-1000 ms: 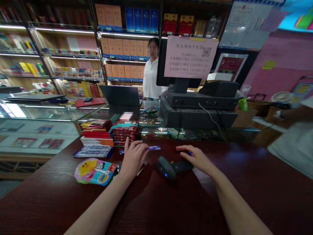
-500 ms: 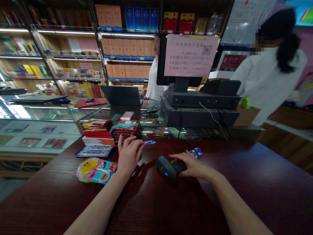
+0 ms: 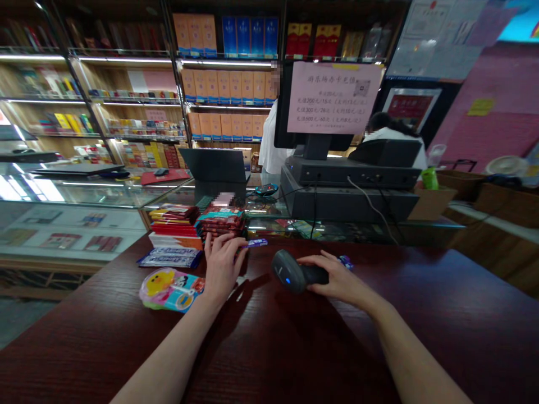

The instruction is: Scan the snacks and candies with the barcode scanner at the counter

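My right hand (image 3: 337, 278) is wrapped round the handle of a black barcode scanner (image 3: 289, 271), which shows a blue light. Behind that hand, a second small purple packet (image 3: 346, 261) is partly hidden. The fingertips of my left hand (image 3: 222, 261) are at the left end of a slim purple packet (image 3: 256, 243) and appear to pinch it. Just beyond those fingers are stacked brown snack packs (image 3: 221, 221). To the left are a pile of red and yellow packs (image 3: 174, 224), blue-and-white wrapped bars (image 3: 170, 257) and a duck-printed package (image 3: 168, 289).
All this lies on a dark wooden counter (image 3: 269, 348). Behind stand a monitor with a pink notice (image 3: 332, 98), black till units (image 3: 349, 191) and a dark laptop (image 3: 217, 164). Two people in white are beyond, one bent behind the till. Glass display cases (image 3: 84, 196) extend left.
The barcode scanner has risen slightly in my right hand. My left hand has hardly moved. The person at the right has bent down behind the till. My view has turned slightly.
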Demonstrator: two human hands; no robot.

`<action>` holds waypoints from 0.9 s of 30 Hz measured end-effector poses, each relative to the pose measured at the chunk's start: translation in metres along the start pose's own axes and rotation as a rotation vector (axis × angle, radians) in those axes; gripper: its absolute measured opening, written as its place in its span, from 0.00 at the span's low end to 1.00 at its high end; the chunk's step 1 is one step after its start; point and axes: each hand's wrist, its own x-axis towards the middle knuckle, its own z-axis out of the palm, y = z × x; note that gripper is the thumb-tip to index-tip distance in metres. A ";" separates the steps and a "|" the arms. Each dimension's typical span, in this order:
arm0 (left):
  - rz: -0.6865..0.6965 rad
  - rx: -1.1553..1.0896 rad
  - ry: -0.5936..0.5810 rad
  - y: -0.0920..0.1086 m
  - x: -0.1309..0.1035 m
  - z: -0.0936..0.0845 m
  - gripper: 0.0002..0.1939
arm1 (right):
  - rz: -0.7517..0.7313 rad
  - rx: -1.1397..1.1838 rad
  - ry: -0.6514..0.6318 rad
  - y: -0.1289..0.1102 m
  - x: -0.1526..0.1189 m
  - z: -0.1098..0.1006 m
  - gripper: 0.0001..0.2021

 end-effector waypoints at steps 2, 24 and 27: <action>-0.002 -0.008 0.003 -0.001 0.000 0.001 0.06 | -0.008 0.000 0.013 -0.002 -0.001 -0.002 0.24; -0.011 -0.013 0.031 -0.005 0.000 0.002 0.05 | 0.036 -0.061 -0.114 -0.010 0.000 -0.004 0.22; -0.011 -0.015 0.031 -0.005 0.000 0.002 0.05 | 0.064 -0.082 -0.192 -0.003 0.001 0.000 0.24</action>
